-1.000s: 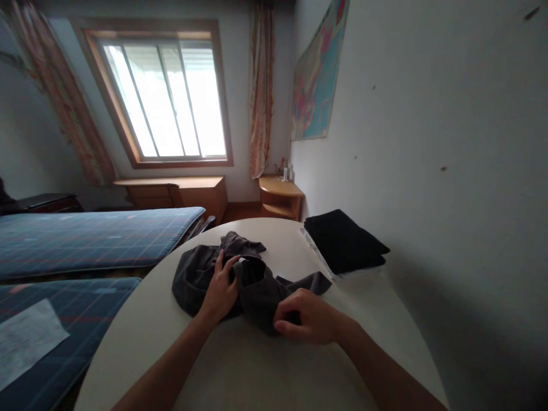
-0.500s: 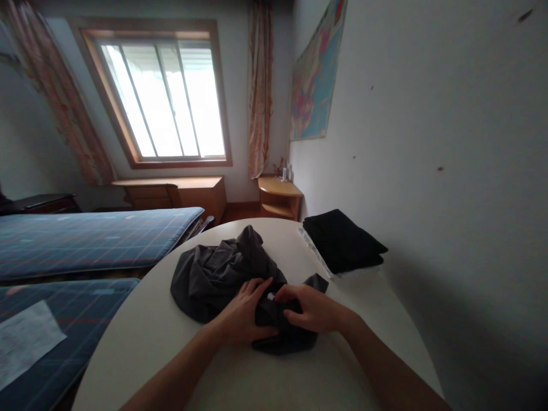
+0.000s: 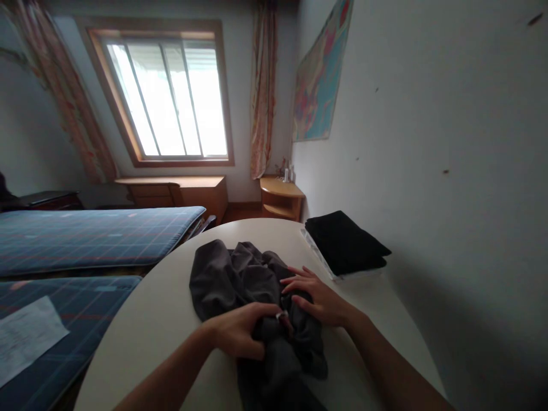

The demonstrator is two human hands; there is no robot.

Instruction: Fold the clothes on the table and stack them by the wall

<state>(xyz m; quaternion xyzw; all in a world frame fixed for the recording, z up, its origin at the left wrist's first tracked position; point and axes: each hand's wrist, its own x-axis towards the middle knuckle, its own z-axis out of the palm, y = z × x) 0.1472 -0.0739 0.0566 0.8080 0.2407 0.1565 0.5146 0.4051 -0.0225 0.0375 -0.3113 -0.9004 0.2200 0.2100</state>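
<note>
A crumpled dark grey garment (image 3: 248, 274) lies on the round white table (image 3: 145, 337), with part of it stretching toward me past the lower edge of the view. My left hand (image 3: 240, 331) is closed on the cloth close to a small white and reddish label (image 3: 283, 321), its thumb toward me and its fingertips partly hidden by folds. On the garment's right side rests my right hand (image 3: 317, 297), fingers spread over the fabric.
Black folded cloth (image 3: 346, 242) lies on a white flat package (image 3: 317, 257) at the table's right back. Left of the table are blue plaid mattresses (image 3: 103, 237), one with a paper sheet (image 3: 29, 337). A wall (image 3: 462, 240) stands close on the right.
The garment has been shifted and turned, so more of it extends toward me. My left hand has moved nearer to me; my right hand has opened and spread across the cloth.
</note>
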